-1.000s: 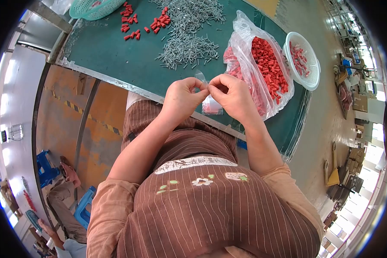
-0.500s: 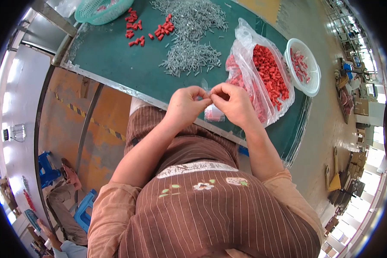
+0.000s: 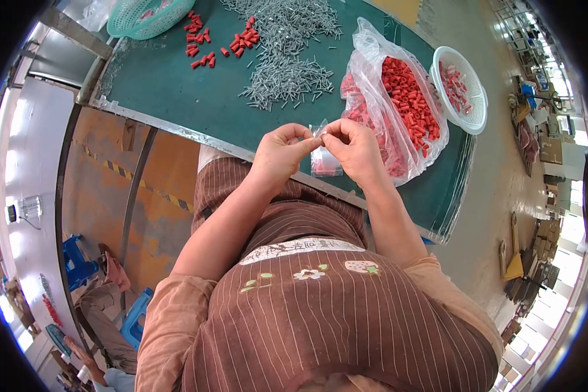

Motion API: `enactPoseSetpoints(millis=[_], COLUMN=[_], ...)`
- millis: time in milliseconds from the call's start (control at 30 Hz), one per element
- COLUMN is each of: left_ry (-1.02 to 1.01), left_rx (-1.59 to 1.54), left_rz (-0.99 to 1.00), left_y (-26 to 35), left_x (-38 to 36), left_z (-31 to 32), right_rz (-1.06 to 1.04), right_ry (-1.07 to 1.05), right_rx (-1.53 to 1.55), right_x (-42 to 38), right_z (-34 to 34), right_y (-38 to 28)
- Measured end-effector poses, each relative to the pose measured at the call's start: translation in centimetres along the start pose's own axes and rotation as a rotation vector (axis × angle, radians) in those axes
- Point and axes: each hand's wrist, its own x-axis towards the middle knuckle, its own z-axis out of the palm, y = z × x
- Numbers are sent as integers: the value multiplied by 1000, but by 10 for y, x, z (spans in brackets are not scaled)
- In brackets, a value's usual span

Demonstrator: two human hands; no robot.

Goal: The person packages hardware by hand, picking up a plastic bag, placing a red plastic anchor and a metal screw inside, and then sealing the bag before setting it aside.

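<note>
- A green-topped desk (image 3: 176,91) carries everything below.
- The large clear bag (image 3: 411,160), its mouth open, holds many short red caps (image 3: 405,98) and lies to the right of the grey pins.
- The grey pins (image 3: 287,81) lie in a long loose heap near the middle of the desk.
- A white basket (image 3: 475,108) with red-and-grey pieces inside sits just beside the large clear bag; a green basket (image 3: 151,26) sits at the upper left.
- The left hand (image 3: 277,155) and right hand (image 3: 359,153) meet at the fingertips, both pinching the small clear bag (image 3: 326,163) near its top, over the desk's near edge.
- Loose red caps (image 3: 240,40) lie left of the heap.
</note>
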Motion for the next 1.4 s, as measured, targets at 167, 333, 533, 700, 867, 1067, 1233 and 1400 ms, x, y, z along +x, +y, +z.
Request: enactPoseSetpoints(millis=[167, 333, 533, 700, 867, 1067, 1233, 1400], left_ry=[118, 99, 168, 236, 124, 200, 241, 264], left_rx=[213, 457, 606, 419, 458, 713, 701, 625], left_rz=[137, 284, 344, 338, 266, 448, 589, 365], left_y=[-10, -5, -9, -8, -3, -5, -19, -7], left_x=[5, 0, -1, 6, -7, -13, -1, -3], left_z=[0, -3, -4, -10, -5, -1, -9, -6], right_rz=[-30, -60, -38, -20, -14, -7, -113, -125], right_ry=[-3, -63, -39, -54, -30, -57, -54, -10], right_rx=[-186, -330, -329, -247, -180, -216, -286, -391], right_x=[-4, -4, -6, -5, 7, 5, 1, -3], right_z=[5, 6, 6, 9, 10, 12, 16, 16], right_y=[-20, -27, -30, -28, -13, -17, -28, -27])
